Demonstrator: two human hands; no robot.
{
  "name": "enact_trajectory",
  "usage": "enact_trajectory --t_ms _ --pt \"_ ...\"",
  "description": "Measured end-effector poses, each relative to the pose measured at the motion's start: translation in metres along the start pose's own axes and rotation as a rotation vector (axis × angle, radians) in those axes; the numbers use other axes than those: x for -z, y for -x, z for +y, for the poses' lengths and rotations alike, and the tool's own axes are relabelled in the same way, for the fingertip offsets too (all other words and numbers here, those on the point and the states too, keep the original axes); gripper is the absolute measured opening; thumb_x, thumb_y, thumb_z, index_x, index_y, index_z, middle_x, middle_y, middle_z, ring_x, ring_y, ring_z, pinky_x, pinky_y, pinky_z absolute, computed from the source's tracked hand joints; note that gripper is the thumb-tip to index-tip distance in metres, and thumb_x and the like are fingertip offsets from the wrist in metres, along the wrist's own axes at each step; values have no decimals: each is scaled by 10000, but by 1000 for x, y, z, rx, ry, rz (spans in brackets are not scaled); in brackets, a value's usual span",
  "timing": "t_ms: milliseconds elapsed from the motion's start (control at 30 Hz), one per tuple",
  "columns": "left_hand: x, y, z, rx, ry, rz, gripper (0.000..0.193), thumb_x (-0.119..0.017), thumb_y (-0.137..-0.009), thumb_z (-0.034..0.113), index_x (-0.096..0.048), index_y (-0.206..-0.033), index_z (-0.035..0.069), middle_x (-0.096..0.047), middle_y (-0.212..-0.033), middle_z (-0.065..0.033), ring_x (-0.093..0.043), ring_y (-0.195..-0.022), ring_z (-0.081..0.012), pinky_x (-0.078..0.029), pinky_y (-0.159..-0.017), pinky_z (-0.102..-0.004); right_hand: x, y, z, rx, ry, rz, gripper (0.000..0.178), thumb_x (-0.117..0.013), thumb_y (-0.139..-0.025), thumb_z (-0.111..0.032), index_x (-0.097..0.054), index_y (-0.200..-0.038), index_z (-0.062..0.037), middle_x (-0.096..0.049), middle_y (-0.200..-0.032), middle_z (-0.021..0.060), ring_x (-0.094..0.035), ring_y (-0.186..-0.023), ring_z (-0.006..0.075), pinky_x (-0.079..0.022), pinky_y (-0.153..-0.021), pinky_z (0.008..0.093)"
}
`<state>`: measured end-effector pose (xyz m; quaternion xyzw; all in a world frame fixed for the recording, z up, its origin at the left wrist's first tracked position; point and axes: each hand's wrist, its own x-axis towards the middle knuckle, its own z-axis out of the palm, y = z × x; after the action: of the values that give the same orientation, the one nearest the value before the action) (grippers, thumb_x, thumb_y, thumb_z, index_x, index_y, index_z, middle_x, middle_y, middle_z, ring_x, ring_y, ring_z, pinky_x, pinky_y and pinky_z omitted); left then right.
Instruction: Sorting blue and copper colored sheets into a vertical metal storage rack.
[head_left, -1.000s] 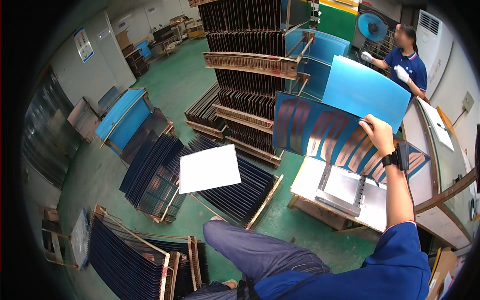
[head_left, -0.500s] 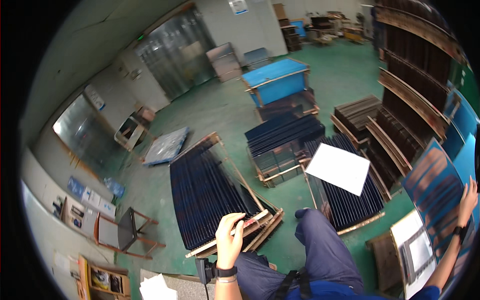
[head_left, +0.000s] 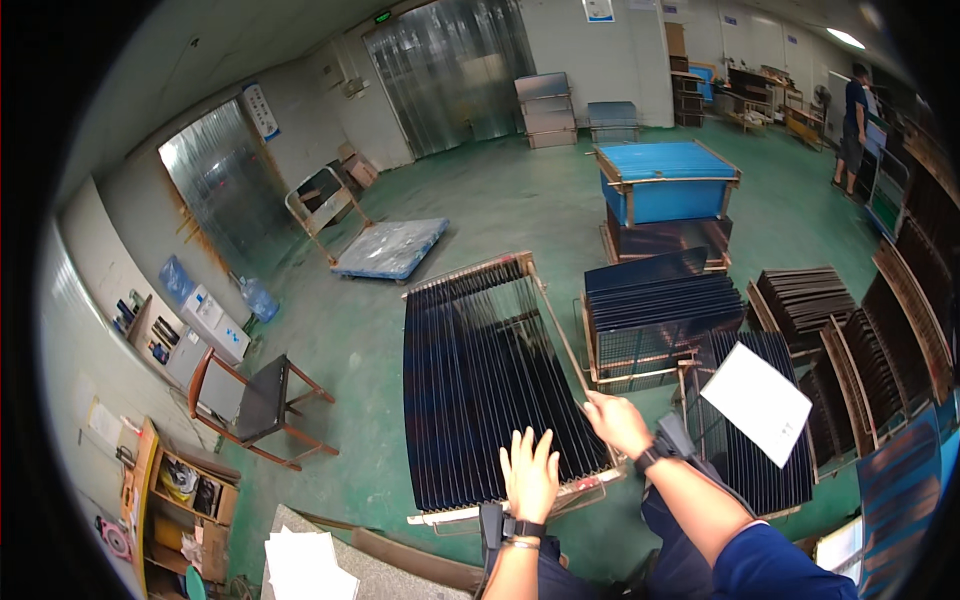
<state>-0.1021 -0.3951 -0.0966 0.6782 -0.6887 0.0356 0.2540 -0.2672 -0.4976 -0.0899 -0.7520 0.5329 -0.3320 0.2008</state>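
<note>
A wire rack (head_left: 533, 517) holding several upright dark panels (head_left: 470, 400) stands on the floor in front of me. My left hand (head_left: 530, 478) is open above its near end, fingers spread over the panels; whether it touches them I cannot tell. At the rack's right side, my right hand (head_left: 620, 428) has its fingers closed round the long side rail (head_left: 563, 335). Both wrists wear dark bands with small devices attached.
Another loaded rack on the right carries a white sheet (head_left: 757, 402). Beyond are dark panels (head_left: 660, 305), a blue-covered stack (head_left: 665, 190) and a flat trolley (head_left: 390, 248). A chair (head_left: 262, 398) stands left. A person (head_left: 855, 130) stands far right.
My right hand has left the bluish panel at the far right and come to the rack's rail. My left hand has opened and moved over the panels. The view has shifted.
</note>
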Motion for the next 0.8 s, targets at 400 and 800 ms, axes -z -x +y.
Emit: enact_trajectory --t_ms 400,800 --pt "5 -2 0 43 62 -3 409 -590 -863 176 -547 -1269 149 -485 -1321 -163 -385 -1294 -331 -242 -1078 -524 -59 -85 -9 -112 293 -261 192 -583 -786 -140 -700 -791 11 -657 -789 250 -669 -780 380 -541 -690 454" --pt "48 20 -5 193 550 165 440 -489 -944 148 -417 -1368 59 -457 -1361 -161 -426 -1272 -306 -306 -1067 -437 241 -86 -106 103 -550 48 249 -552 -857 -168 -625 -770 54 -631 -714 23 -574 -652 100 -472 -602 261"
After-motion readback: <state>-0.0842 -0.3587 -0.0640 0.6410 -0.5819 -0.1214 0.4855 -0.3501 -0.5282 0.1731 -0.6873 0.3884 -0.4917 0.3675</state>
